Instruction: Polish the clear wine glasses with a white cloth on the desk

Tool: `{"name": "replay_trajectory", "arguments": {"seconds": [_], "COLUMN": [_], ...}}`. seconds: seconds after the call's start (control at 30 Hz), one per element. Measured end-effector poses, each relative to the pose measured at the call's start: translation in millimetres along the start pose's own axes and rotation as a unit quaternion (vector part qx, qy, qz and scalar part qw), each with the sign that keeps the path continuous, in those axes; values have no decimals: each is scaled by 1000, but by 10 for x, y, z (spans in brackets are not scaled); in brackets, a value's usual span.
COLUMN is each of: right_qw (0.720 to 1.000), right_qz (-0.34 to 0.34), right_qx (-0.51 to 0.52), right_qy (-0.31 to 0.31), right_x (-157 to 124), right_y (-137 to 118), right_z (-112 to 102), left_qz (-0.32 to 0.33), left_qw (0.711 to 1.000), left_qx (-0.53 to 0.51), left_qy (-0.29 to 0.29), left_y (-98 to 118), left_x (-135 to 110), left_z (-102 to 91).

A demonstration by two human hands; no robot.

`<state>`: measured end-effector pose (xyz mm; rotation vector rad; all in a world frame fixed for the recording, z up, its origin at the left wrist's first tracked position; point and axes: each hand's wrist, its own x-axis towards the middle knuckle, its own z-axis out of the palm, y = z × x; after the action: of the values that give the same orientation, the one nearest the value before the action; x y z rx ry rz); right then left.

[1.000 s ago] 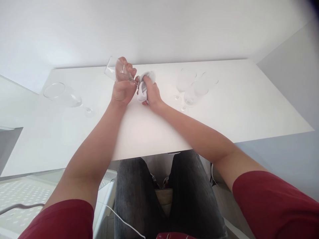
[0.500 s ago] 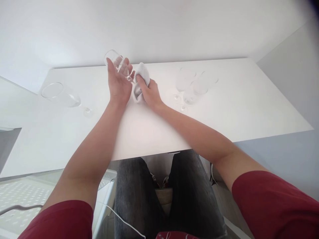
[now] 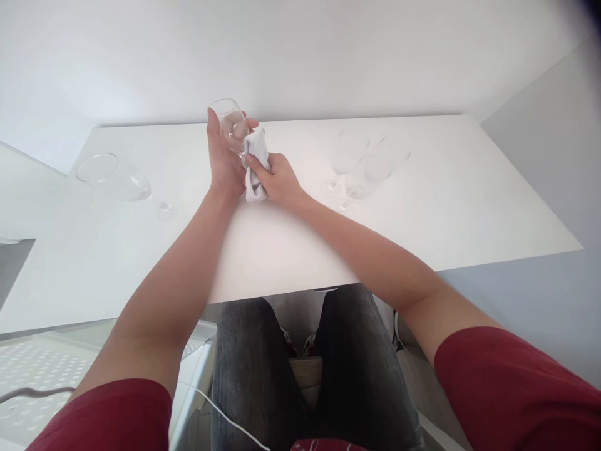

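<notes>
My left hand (image 3: 221, 161) is wrapped round a clear wine glass (image 3: 228, 122), held above the far part of the white table (image 3: 291, 232) with its mouth pointing up and away. My right hand (image 3: 278, 178) grips a bunched white cloth (image 3: 256, 164) and presses it against the lower part of that glass. Both hands are closed and touch each other at the cloth.
A wine glass (image 3: 115, 177) lies on its side at the far left of the table. A group of clear wine glasses (image 3: 361, 166) lies at the far right. A white cable (image 3: 225, 416) hangs by my left knee. A white wall runs behind the table.
The glass has been turned from tilted left to nearly upright in my left hand. The cloth moved from beside the stem to lie against the glass.
</notes>
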<state>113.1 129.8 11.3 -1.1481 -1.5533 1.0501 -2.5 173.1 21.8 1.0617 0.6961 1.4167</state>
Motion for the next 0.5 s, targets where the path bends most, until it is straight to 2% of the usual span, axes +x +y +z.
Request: {"name": "replay_trajectory", "arguments": {"seconds": [0.13,0.23,0.3,0.4,0.5], "right_qw": [984,953,933,914,886], "right_qz": [-100,-136,-175,-227,-247], "right_qx": [-145,-268,-310,-336,-377], "right_qy": [14,39,46,-31,-110], "right_x": [-71,-146,-182,-200,-186], "right_y": [-29,-101,-140,-154,-141], "right_z": [-27,-69,-85,-66,-20], "left_qz": [39,54,59,60,61], "left_qw": [999,998,998,998,997], "left_qx": [-19,-2,-4,-4,25], "left_qy": [-8,-23,-30,-29,-41], "left_y": [-40,-45,-41,-39,-51], "left_x": [1,-8,-9,-3,14], "left_z": [-20,-26,-27,-29,-47]}}
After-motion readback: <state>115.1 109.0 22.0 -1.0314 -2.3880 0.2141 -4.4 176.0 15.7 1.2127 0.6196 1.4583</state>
